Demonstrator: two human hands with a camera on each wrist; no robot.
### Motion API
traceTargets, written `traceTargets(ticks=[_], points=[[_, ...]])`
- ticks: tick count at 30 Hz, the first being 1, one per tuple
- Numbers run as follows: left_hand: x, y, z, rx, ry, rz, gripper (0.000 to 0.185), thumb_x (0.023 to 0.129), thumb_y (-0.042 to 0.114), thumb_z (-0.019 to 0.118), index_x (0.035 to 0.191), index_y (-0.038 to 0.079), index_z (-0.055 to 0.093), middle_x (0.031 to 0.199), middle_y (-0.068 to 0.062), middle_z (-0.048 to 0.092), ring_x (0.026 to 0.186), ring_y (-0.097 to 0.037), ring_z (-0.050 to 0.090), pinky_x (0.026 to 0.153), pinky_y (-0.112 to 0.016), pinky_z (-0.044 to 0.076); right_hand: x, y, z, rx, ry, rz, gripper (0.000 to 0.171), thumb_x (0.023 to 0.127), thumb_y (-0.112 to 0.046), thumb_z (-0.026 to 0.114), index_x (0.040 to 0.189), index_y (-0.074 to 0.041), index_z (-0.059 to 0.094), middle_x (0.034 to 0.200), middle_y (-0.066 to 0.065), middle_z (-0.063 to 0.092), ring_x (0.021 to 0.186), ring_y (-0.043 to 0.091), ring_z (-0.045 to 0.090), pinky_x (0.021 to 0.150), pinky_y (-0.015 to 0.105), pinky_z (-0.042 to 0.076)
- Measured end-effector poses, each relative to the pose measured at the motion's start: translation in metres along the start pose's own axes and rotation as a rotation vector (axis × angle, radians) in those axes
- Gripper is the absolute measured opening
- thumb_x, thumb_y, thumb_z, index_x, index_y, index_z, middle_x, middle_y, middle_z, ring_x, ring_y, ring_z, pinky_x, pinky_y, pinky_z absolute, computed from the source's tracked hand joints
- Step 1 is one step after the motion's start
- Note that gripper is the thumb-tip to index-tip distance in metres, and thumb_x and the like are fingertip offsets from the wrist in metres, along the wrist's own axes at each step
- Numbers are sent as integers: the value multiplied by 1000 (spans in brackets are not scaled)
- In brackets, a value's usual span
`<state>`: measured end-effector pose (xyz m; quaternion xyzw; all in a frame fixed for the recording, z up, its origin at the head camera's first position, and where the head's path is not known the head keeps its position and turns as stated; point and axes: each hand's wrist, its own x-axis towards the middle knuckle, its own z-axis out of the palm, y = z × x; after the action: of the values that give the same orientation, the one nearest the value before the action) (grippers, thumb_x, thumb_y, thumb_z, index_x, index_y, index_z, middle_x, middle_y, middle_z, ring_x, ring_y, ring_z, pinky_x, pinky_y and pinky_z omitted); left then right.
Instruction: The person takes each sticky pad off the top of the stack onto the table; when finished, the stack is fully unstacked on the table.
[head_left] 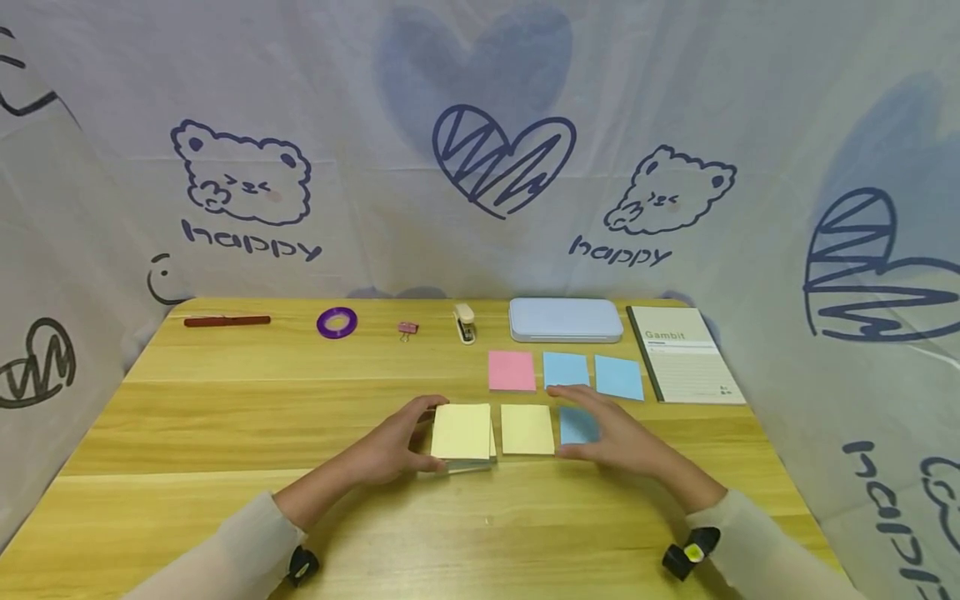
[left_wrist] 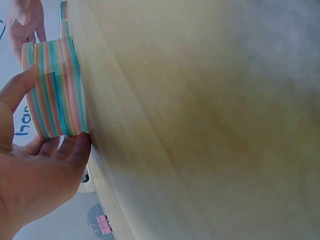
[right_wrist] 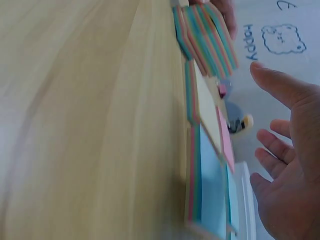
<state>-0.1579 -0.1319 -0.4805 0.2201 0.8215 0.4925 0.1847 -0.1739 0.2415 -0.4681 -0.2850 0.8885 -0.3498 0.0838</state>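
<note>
One stack (head_left: pixel 461 432) is standing just left of the yellow pad (head_left: pixel 527 430); your left hand (head_left: pixel 392 443) is gripping it. Your right hand (head_left: pixel 621 435), nearer that pad, is holding nothing, fingers spreading above the blue pad (head_left: pixel 579 427) just right.

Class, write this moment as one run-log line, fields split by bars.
left hand: grips yellow-topped sticky-note stack | right hand: empty, near front blue pad | yellow pad: between stack and blue pad

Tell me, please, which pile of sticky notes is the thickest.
The leftmost, yellow-topped pile, held by the left hand; the other piles look clearly thinner.
</note>
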Motion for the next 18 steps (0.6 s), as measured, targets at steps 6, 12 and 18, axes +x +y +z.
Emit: traceTargets(ticks=[6,12,18], points=[[0,0,0,-6,-1,1,87,84,10,86,154,2,35,156,-21,42,147,-46,36,120,-59,32,19,-15,14,43,-57,-21,86,88,-36,84,160,-19,40,163,10,38,151,37,33,115,69,34],[0,0,0,-4,1,-5,87,84,10,86,154,3,35,156,-21,41,147,-46,36,119,-59,33,38,-32,30,41,-98,-38,90,86,-46,83,160,-20,39,163,4,39,153,35,29,119,65,30],[0,0,0,-2,-3,6,86,84,10,86,154,3,35,155,-21,43,146,-47,37,119,-60,34,53,-45,45,31,-136,-81,92,85,-48,83,159,-13,39,163,3,40,151,30,34,121,58,31]])
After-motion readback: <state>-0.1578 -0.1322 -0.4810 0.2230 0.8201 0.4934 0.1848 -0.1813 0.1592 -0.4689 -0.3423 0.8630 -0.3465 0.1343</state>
